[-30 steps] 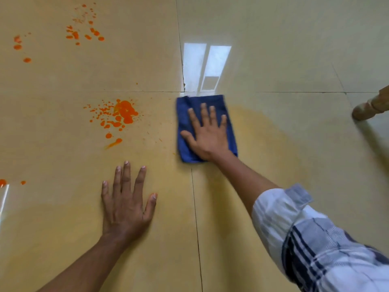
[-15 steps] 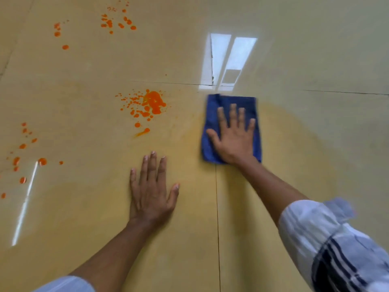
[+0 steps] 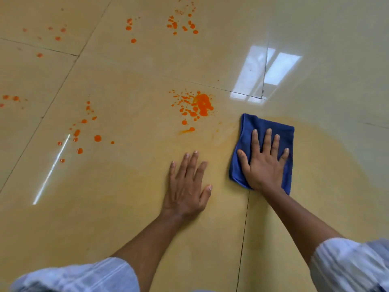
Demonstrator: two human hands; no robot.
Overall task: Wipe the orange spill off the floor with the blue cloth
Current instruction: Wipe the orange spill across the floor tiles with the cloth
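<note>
Blue cloth (image 3: 248,142): folded rectangle, long axis running away from the person, flat on the tiled floor (image 3: 105,207). Right hand (image 3: 263,163) pressed on it, fingers spread. Left hand (image 3: 187,184) flat on bare tile just beside. Orange spill (image 3: 201,105) near, up-left; smaller splatters beyond.

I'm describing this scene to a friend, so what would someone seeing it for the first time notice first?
Bright orange splatters dot the glossy tan floor, the densest patch near the middle and smaller drops scattered to the left and far side. Just right of that patch, the right hand presses flat on a folded blue cloth, while the left hand rests flat on the bare tile beside it.
</note>
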